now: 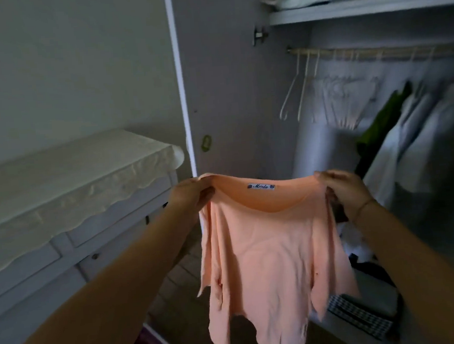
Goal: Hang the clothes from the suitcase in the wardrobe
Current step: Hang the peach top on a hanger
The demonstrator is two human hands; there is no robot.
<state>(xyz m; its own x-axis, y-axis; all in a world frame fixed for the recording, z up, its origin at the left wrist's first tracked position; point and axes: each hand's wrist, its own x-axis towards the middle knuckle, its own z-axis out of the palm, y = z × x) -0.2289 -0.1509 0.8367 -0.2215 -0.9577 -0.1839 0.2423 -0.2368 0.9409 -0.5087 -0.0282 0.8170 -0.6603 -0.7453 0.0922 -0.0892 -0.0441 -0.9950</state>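
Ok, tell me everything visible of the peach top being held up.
The peach top is thin, soft-looking fabric, held up unfolded before the open wardrobe. The left hand and right hand each pinch a shoulder, stretching the wide neckline. A small white label sits inside the neck. The body hangs limp and creased, hem jagged. No hanger in it.

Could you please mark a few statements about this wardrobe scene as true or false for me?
1. The left hand and the right hand both grip the peach top at its neckline. True.
2. Empty white hangers hang on the rail. True.
3. The peach top is already on a hanger. False: it hangs from the hands alone.
4. A green garment hangs from the rail. True.
5. The wardrobe is closed. False: the door stands open.
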